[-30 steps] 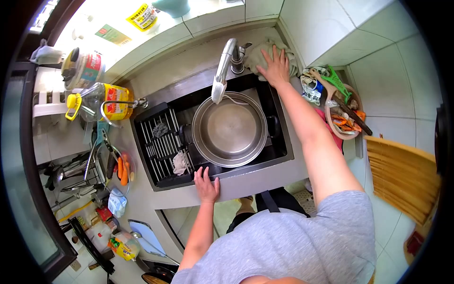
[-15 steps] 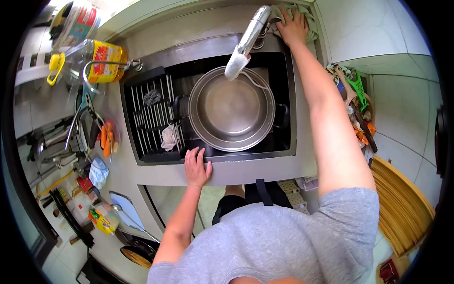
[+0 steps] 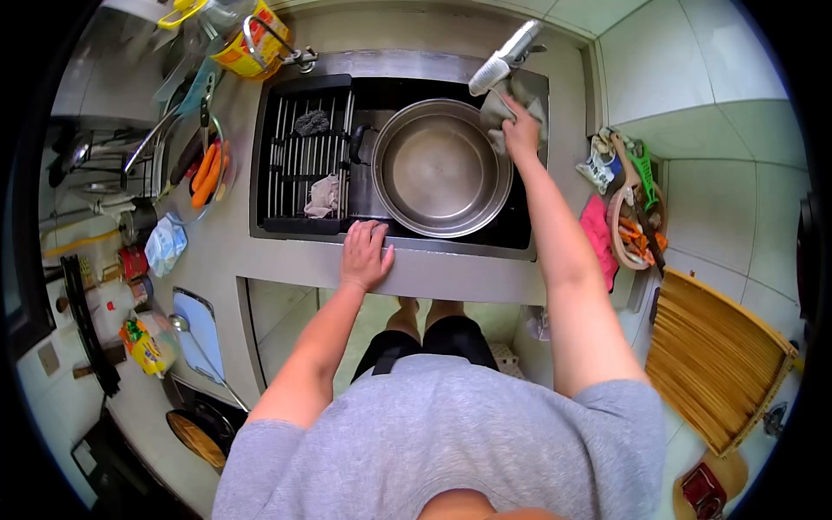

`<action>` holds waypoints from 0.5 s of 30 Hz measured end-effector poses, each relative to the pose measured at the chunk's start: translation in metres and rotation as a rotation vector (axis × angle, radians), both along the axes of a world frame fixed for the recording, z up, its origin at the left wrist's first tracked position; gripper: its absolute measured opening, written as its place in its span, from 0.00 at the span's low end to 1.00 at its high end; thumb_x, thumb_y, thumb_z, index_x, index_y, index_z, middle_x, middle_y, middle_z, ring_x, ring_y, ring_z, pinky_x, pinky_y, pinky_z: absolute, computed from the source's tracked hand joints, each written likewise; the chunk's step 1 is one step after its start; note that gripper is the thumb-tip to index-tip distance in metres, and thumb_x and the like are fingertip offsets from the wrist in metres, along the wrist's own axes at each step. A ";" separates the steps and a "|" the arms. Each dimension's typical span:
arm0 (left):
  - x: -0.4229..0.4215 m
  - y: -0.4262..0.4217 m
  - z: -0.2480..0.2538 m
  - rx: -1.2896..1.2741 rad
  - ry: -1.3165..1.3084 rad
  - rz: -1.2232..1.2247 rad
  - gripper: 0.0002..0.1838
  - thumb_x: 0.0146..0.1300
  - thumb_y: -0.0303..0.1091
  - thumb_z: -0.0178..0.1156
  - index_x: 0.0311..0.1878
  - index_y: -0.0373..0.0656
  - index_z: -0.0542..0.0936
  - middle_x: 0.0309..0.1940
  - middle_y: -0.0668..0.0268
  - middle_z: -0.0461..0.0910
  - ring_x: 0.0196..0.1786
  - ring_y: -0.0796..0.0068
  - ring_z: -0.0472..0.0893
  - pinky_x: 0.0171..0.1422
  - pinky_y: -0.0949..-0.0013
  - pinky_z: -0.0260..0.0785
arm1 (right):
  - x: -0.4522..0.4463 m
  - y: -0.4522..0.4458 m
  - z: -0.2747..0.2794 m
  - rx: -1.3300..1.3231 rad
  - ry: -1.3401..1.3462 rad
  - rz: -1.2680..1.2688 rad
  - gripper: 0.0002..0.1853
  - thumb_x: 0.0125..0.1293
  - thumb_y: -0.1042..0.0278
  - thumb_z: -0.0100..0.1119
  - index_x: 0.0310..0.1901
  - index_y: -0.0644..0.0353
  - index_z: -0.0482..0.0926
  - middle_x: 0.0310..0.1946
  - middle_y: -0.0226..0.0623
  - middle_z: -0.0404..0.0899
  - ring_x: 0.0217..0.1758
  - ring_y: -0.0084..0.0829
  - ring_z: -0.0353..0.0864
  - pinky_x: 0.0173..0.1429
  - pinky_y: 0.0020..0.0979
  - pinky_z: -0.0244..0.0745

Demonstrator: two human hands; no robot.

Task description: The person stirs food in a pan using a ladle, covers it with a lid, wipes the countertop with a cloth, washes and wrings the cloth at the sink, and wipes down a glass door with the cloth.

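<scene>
Open from above into the pot (image 3: 440, 169) at frame centre; blocked at upper right by faucet (image 3: 503, 61), cloth (image 3: 496, 113) and right hand (image 3: 522, 137); perhaps tight beneath, mostly hidden.

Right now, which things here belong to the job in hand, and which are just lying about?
Likely part of the job:
grey cloth, held in the right fingers
sink, with the left fingers at its front edge
metal pot, in the sink

Probably just lying about:
carrots
pink item
green tool
slatted panel
</scene>
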State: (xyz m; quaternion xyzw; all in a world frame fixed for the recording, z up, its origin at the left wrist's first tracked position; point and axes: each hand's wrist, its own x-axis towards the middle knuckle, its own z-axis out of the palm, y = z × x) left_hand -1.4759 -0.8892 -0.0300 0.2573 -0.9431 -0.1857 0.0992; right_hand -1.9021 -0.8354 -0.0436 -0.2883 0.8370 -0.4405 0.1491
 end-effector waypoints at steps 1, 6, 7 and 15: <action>-0.001 -0.001 0.000 -0.001 0.014 0.020 0.25 0.61 0.42 0.64 0.60 0.42 0.77 0.58 0.56 0.74 0.65 0.49 0.71 0.77 0.48 0.59 | 0.019 -0.002 0.033 0.128 -0.168 -0.029 0.29 0.56 0.79 0.52 0.62 0.53 0.83 0.54 0.43 0.87 0.60 0.37 0.84 0.65 0.27 0.73; 0.001 -0.002 0.003 -0.022 -0.033 0.000 0.24 0.62 0.45 0.63 0.58 0.43 0.78 0.58 0.55 0.76 0.66 0.54 0.72 0.78 0.50 0.59 | 0.063 -0.048 0.030 -0.387 -0.258 0.027 0.29 0.59 0.80 0.50 0.63 0.56 0.82 0.55 0.39 0.86 0.55 0.27 0.84 0.63 0.26 0.73; 0.001 -0.003 0.004 -0.023 -0.035 0.014 0.24 0.62 0.45 0.63 0.58 0.43 0.78 0.58 0.55 0.76 0.66 0.54 0.72 0.78 0.50 0.59 | 0.067 -0.062 0.030 -0.473 -0.238 0.013 0.28 0.58 0.77 0.51 0.62 0.55 0.83 0.53 0.44 0.87 0.55 0.28 0.84 0.62 0.26 0.73; 0.001 -0.005 0.004 0.031 -0.004 -0.007 0.25 0.59 0.44 0.65 0.58 0.43 0.79 0.56 0.57 0.76 0.63 0.55 0.74 0.77 0.49 0.61 | 0.014 -0.162 0.035 -0.140 0.676 -0.150 0.37 0.60 0.75 0.64 0.73 0.54 0.68 0.75 0.52 0.63 0.78 0.58 0.60 0.81 0.50 0.56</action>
